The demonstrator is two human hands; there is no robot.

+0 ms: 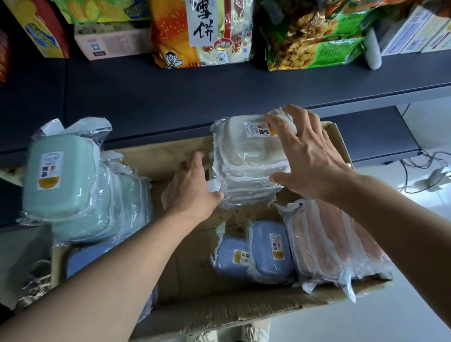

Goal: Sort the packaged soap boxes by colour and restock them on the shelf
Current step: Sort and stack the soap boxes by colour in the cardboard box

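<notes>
A stack of white soap boxes (246, 161) in clear wrap stands in the far part of a cardboard carton (229, 315). My left hand (191, 188) presses against the stack's left side. My right hand (308, 157) grips its top and right side, fingers spread over the top box's label. Green soap boxes (57, 179) are piled at the carton's left. Blue soap boxes (258, 254) lie in the near middle, with another blue one (84, 258) under my left forearm. Pink soap boxes (327, 246) stand on edge at the near right.
A dark shelf board (148, 103) runs across above the carton, bare along its front. Snack bags (204, 23) and boxes (44, 25) line its back. A lower shelf (375, 135) is at right. Cables (430, 168) lie on the white floor. My feet (230, 341) are near the carton.
</notes>
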